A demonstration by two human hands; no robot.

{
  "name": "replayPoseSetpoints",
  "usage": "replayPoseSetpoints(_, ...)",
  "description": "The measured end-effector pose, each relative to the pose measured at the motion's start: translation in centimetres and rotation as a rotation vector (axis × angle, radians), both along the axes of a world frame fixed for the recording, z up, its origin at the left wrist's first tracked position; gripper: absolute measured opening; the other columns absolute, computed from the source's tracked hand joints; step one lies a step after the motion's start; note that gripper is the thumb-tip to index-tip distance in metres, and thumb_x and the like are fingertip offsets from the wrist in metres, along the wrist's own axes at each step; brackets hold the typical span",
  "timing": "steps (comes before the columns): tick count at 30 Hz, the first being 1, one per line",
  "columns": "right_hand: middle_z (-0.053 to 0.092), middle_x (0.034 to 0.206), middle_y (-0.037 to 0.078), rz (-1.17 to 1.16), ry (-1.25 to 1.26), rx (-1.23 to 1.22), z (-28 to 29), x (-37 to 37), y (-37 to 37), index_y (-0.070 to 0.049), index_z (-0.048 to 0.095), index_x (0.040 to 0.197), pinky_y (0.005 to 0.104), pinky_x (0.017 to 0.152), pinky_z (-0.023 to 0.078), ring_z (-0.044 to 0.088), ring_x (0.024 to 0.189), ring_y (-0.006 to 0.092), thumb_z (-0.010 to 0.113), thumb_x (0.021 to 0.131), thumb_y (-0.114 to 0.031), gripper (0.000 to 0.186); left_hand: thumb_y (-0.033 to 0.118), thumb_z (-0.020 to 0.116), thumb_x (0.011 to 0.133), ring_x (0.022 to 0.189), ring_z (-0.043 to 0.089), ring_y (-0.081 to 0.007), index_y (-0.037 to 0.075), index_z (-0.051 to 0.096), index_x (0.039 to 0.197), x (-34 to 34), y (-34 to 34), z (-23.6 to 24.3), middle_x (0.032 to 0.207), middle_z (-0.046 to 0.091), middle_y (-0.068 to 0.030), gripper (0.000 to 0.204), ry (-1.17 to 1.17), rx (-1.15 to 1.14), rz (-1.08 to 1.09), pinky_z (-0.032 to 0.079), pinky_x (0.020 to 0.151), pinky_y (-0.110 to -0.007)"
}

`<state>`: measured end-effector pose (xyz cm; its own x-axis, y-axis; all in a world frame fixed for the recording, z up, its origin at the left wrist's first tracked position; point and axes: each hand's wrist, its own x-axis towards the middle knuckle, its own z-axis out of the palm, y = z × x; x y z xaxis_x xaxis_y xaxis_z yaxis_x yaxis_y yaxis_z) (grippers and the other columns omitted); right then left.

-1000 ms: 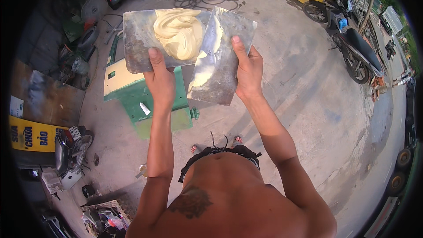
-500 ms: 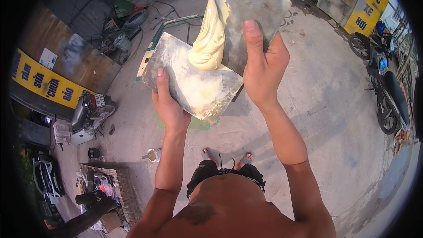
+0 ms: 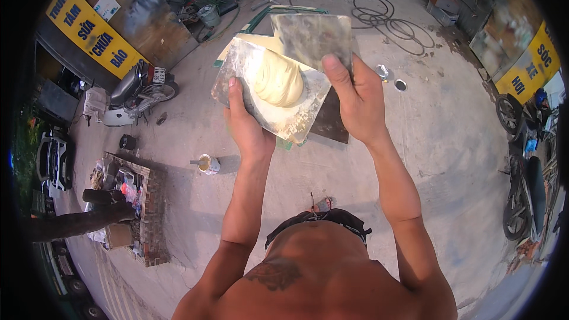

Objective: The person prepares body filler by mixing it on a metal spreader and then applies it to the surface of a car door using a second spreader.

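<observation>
My left hand (image 3: pixel 252 129) grips a square, smeared plate (image 3: pixel 300 120) by its lower left side, thumb on top. A thick, folded mound of cream-coloured putty (image 3: pixel 278 81) sits on its upper middle. In my right hand (image 3: pixel 361 105) is a second flat plate (image 3: pixel 313 37), grey and stained, with my thumb over its lower right corner. This grey plate is just beyond the putty, its lower edge behind or against the smeared plate's upper right edge; I cannot tell whether they touch. Little putty shows on its visible face.
Beyond the plates a green frame (image 3: pixel 252 22) lies on the concrete, with a dark panel (image 3: pixel 333 125) below. A coiled hose (image 3: pixel 394 24) lies farther off. An open can (image 3: pixel 208 165) stands left, near a brick-walled bin (image 3: pixel 155 216). Motorbikes (image 3: pixel 142 92) are parked at both sides.
The putty that hung between both plates now rests on the left-hand plate. My right hand has lowered its plate, turning it more level. The view has shifted, and one foot is now hidden.
</observation>
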<state>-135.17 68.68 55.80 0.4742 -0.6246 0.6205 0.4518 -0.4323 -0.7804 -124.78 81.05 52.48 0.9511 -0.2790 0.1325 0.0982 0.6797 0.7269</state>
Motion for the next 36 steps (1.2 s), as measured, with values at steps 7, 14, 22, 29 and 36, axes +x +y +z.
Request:
replayPoseSetpoints(7, 0.064, 0.079, 0.004, 1.080, -0.091, 0.664, -11.6, -4.2, -8.7, -0.003, 0.060, 0.111, 0.0270, 0.066, 0.049, 0.061, 0.076, 0.0145, 0.053, 0.098, -0.038, 0.038, 0.033, 0.049, 0.099, 0.109, 0.061, -0.0235, -0.005, 0.044, 0.129, -9.9, 2.2, -3.2, 0.124, 0.056, -0.0157, 0.049, 0.238, 0.027, -0.501, 0.051, 0.092, -0.038)
replayPoseSetpoints(14, 0.046, 0.062, 0.001, 0.754, 0.290, 1.130, -11.0, -11.5, 1.1, -0.005, 0.052, 0.122, 0.0246, 0.045, 0.033, 0.043, 0.052, 0.0082, 0.050, 0.099, -0.027, 0.032, 0.033, 0.043, 0.101, 0.115, 0.057, -0.0271, -0.003, 0.039, 0.134, -16.6, 2.4, -6.0, 0.129, 0.053, -0.0158, 0.048, 0.385, -0.101, -0.416, 0.049, 0.096, -0.041)
replayPoseSetpoints(22, 0.063, 0.099, 0.004, 0.147, 0.507, 1.052, -17.4, -25.0, -8.5, -0.004, 0.055, 0.125, 0.0300, 0.075, 0.050, 0.061, 0.086, 0.0149, 0.059, 0.093, -0.041, 0.049, 0.041, 0.033, 0.103, 0.129, 0.046, -0.0264, 0.003, 0.035, 0.141, -12.3, 7.9, -5.3, 0.141, 0.045, -0.0125, 0.053, 0.218, -0.059, -0.258, 0.039, 0.107, -0.043)
replayPoseSetpoints(29, 0.064, 0.112, 0.009, 0.159, 0.286, 1.297, -24.8, -36.8, -12.5, -0.002, 0.054, 0.124, 0.0395, 0.090, 0.050, 0.063, 0.101, 0.0234, 0.059, 0.092, -0.033, 0.045, 0.043, 0.031, 0.103, 0.133, 0.041, -0.0274, 0.004, 0.031, 0.143, -16.9, 2.4, -9.3, 0.146, 0.038, -0.0121, 0.056, 0.264, -0.151, -0.332, 0.035, 0.111, -0.044)
replayPoseSetpoints(36, 0.067, 0.108, 0.008, 0.010, -0.026, 1.413, -26.7, -45.4, -23.3, -0.003, 0.059, 0.115, 0.0381, 0.085, 0.054, 0.066, 0.096, 0.0230, 0.058, 0.086, -0.013, 0.031, 0.049, 0.026, 0.102, 0.128, 0.047, -0.0313, 0.004, 0.027, 0.144, -16.2, -14.8, -9.5, 0.145, 0.038, -0.0165, 0.062, 0.195, -0.058, -0.388, 0.049, 0.102, -0.043)
